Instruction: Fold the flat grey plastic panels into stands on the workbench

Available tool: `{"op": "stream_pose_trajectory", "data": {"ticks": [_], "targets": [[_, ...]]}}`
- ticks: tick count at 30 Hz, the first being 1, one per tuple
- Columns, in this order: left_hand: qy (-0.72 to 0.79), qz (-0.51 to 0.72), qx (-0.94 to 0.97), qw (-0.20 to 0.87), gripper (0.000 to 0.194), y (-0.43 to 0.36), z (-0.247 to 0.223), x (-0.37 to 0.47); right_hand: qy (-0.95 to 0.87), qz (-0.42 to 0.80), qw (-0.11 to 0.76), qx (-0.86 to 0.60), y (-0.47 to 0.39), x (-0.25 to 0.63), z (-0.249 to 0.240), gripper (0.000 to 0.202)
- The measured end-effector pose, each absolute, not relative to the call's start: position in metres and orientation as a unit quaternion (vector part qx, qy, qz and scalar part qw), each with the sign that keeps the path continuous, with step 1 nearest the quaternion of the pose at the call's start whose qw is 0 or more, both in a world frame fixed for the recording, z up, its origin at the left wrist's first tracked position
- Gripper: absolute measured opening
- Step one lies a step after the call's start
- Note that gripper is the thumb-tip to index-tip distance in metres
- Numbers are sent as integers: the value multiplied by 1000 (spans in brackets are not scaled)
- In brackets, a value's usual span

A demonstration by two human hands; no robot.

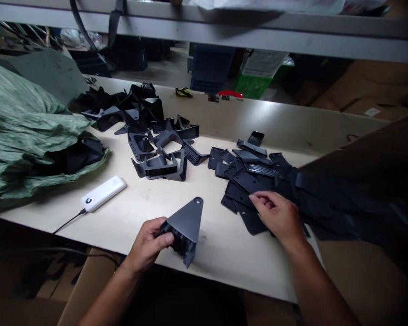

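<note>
My left hand (153, 242) is closed around a dark grey triangular plastic bracket (187, 219), held above the front of the table. The bracket's flat face points up, with a round hole at its tip and ribs along the side by my thumb. Over on the right, my right hand (275, 210) has its fingers pinched at the edge of a flat black plastic plate (245, 183) in a loose pile. How firmly it grips the plate is partly hidden. Several angled dark plastic brackets (161, 165) lie scattered in the middle of the table.
A white power bank (105, 194) with a black cable lies at left, near a green woven sack (30, 136) holding dark parts. More black parts (122, 106) are heaped behind. A metal shelf beam (204, 34) crosses overhead. Cardboard (367, 154) stands at right.
</note>
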State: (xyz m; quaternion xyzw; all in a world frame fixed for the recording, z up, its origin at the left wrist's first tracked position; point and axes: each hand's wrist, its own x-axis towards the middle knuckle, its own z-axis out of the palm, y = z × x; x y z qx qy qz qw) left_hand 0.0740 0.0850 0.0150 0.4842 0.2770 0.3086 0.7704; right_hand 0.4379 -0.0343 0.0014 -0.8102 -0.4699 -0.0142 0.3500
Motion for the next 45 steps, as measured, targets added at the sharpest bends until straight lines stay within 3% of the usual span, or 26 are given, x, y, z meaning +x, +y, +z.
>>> {"op": "stream_pose_trajectory", "data": {"ticks": [5,10,15,20,23,25,28,31,34,39,45], "targets": [[289,311,331,843,35,78,30,77,-526,-117,253,-803,-21,467,0,37],[248,301,173,904,24,82,35,71,-532,-104,144,-828,-11,476,-3,54],[200,271,151,929,47,81,33,67,-541,-62,115,-831,-8,468,-4,45],[174,221,163,946,67,74,38,70,-533,-75,180,-823,-8,476,6,30],[159,194,172,953,80,73,38,74,-490,-116,235,-831,-11,477,16,38],[135,178,164,961,86,74,35,76,-443,-97,320,-832,-12,465,19,43],[112,178,130,969,88,78,26,78,-372,106,485,-784,-10,427,10,49],[135,211,102,963,84,79,18,79,-336,322,523,-714,-5,377,-10,57],[178,270,98,941,83,78,14,79,-362,328,478,-730,0,342,-29,56],[259,368,119,885,84,80,15,74,-504,134,277,-807,4,326,-35,46],[316,367,156,861,83,89,20,73,-587,99,138,-791,7,312,-21,64]]}}
